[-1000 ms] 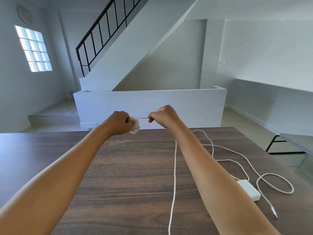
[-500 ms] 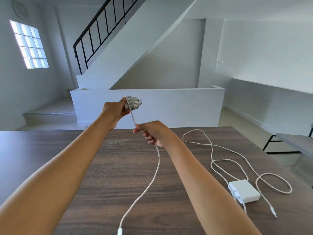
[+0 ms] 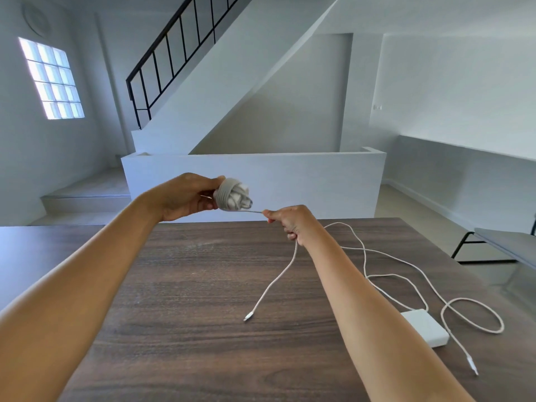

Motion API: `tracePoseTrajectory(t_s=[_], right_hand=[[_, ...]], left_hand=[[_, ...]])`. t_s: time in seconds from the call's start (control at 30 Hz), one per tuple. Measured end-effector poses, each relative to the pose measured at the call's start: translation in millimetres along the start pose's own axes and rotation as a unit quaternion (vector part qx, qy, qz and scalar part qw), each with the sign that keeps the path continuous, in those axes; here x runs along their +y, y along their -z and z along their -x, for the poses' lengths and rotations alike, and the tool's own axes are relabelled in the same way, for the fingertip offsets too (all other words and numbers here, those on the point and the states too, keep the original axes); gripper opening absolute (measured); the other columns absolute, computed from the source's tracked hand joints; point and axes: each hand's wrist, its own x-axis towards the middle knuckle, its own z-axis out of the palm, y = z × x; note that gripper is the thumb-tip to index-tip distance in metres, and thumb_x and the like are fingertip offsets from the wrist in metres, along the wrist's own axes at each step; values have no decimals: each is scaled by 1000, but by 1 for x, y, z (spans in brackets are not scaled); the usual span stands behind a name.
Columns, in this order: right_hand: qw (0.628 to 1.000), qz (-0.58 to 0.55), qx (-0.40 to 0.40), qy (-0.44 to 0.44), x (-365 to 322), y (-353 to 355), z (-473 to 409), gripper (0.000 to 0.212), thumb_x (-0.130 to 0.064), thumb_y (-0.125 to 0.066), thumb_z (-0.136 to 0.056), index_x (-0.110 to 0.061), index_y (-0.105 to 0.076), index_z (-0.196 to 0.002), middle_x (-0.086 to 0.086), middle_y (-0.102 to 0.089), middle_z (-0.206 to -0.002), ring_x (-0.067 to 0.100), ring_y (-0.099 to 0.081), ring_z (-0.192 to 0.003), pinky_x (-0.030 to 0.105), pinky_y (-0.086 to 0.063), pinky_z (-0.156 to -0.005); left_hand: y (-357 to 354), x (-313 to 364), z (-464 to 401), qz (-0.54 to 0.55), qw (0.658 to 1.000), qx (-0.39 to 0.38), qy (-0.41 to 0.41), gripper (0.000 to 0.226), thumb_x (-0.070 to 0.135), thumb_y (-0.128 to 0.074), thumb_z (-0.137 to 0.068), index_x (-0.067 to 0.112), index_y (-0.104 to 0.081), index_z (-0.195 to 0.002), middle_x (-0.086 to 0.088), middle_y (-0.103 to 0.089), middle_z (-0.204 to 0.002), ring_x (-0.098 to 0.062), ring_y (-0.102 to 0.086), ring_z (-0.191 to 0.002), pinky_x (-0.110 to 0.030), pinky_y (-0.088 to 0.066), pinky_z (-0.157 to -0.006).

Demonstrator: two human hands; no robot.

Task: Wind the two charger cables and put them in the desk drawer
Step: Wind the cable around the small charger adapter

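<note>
- a wound bundle of white cable point(image 3: 233, 195) is gripped in the curled left hand point(image 3: 185, 197), raised above the desk point(image 3: 188, 285).
- its loose tail point(image 3: 278, 281) is pinched in the closed right hand point(image 3: 293, 220), the plug end lying on the desk.
- a second cable point(image 3: 406, 278) with a white adapter point(image 3: 425, 329) lies unwound at the right.
- a staircase point(image 3: 232, 82) and window point(image 3: 52, 79) are seen beyond.

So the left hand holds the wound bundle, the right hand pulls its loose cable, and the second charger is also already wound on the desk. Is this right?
Not quite. The head view shows the second charger with its cable lying loose in loops on the desk, not wound. The rest holds: the left hand holds the bundle, and the right hand pulls its loose cable.
</note>
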Motion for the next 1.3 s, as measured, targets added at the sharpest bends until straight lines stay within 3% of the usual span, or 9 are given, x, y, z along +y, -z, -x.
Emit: tracePoseTrajectory(t_s=[0.1, 0.2, 0.47, 0.57, 0.7, 0.83, 0.97, 1.13, 1.3], right_hand=[[995, 82, 35, 44, -22, 7, 1, 30, -36, -74, -81, -7, -76, -86, 2, -60, -84, 14, -40, -52, 24, -37, -54], [989, 107, 52, 90, -42, 10, 8, 27, -31, -73, -83, -5, -77, -89, 2, -59, -73, 11, -42, -52, 25, -39, -64], [986, 109, 46, 118, -52, -13, 30, 19, -15, -62, -84, -4, -74, -75, 6, -65, -75, 17, -57, -64, 24, -43, -57], [992, 70, 38, 98, -49, -27, 33, 18, -11, -61, -80, 5, -69, -77, 18, -66, -74, 22, -52, -61, 29, -38, -55], [996, 46, 2, 76, -45, -39, 38, 11, -12, -63, -82, -12, -68, -72, -1, -50, -60, 13, -41, -52, 23, -32, -49], [996, 14, -20, 82, -40, -48, 41, 21, -22, -59, -92, -11, -75, -85, -6, -58, -69, 8, -48, -63, 23, -38, -59], [995, 34, -6, 90, -39, -48, 39, 22, -21, -59, -92, -7, -76, -93, 4, -71, -107, 14, -60, -93, 24, -42, -76], [990, 73, 13, 117, -27, -54, 36, 24, -15, -58, -87, 1, -75, -90, 9, -66, -76, 11, -51, -56, 20, -38, -49], [981, 161, -24, 105, 4, -70, 28, 29, -17, -52, -89, 3, -73, -85, 15, -72, -84, 23, -65, -70, 19, -52, -64]], left_hand=[[-4, -2, 5, -90, 994, -51, 33, 36, 35, -57, -81, 2, -71, -87, -3, -65, -73, -9, -57, -63, -17, -51, -60], [-8, -9, 4, -171, 983, -58, 40, 32, 32, -55, -89, 5, -71, -80, 0, -64, -66, -8, -55, -62, -19, -49, -62], [-9, -38, -15, -374, 911, 170, -40, 46, 37, -50, -95, 0, -68, -73, -10, -69, -68, -35, -66, -75, -42, -52, -77], [-18, -41, -20, -300, 919, 252, -41, 47, 36, -51, -95, -3, -69, -78, -10, -69, -69, -35, -69, -81, -41, -53, -77], [-25, -36, -26, -5, 956, 292, -5, 35, 30, -54, -95, 0, -65, -79, -12, -68, -81, -22, -69, -79, -34, -56, -84], [-24, -29, -22, 224, 945, 239, 3, 24, 20, -52, -97, 2, -63, -86, -10, -63, -81, -15, -60, -72, -19, -57, -60], [-21, -28, -20, 259, 946, 196, 17, 23, 25, -59, -93, 2, -62, -95, -10, -60, -83, -15, -58, -69, -19, -56, -55], [-14, -9, -17, 142, 981, 123, 51, 56, 41, -77, -65, -3, -63, -97, -9, -64, -77, -13, -62, -63, -17, -57, -58], [-28, -45, -22, 119, 971, 164, 130, 17, 12, -63, -90, -4, -59, -87, -13, -60, -75, -11, -62, -47, -19, -56, -49]])
